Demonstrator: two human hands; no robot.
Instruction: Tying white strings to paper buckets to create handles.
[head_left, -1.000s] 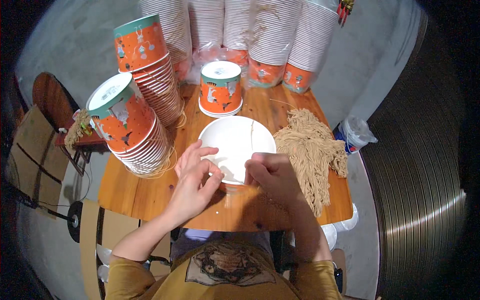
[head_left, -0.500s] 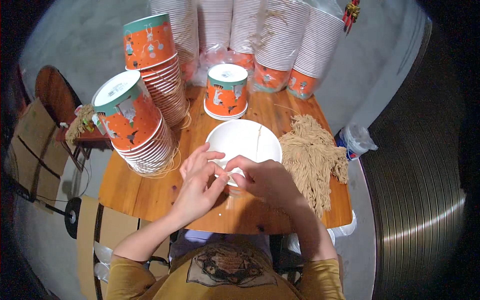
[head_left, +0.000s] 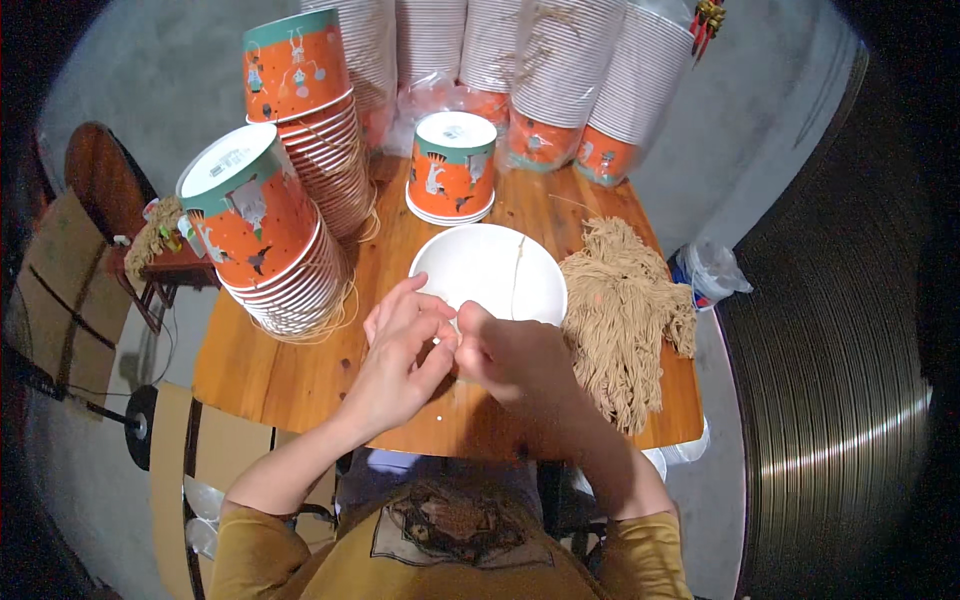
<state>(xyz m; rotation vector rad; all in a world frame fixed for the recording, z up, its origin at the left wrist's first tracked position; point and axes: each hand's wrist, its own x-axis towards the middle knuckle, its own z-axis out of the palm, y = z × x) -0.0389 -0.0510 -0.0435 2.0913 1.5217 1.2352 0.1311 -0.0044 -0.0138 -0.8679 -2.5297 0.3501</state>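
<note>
Both hands meet at the near rim of the white bowl [head_left: 487, 270], which sits open side up in the middle of the wooden table [head_left: 270, 370]. The left hand [head_left: 400, 360] has its fingers curled in, the tips pinched against the bowl's edge; the right hand [head_left: 510, 355] is closed beside it, knuckles up, touching the left at the thumbs. What exactly they pinch is too small to tell, though a thin string [head_left: 517, 272] runs across the bowl's inside from the far rim toward the fingers. Just right of the bowl, touching its rim, lies a loose heap of tan strings [head_left: 625, 315], spreading to the table's right edge and down toward the near right corner. Behind the bowl stands a short stack of orange cups [head_left: 453, 165], bottom up. At the left edge a tall stack [head_left: 262, 235] leans on its side, and behind it another orange stack [head_left: 305, 90] tilts toward the far left corner; string loops trail under both. Along the far edge stand wrapped stacks [head_left: 560, 80] of white-ribbed cups in clear plastic. Off the table, a low stool [head_left: 165, 262] with a string bundle stands at left, and a crumpled plastic bag [head_left: 708, 272] lies on the floor at right.
</note>
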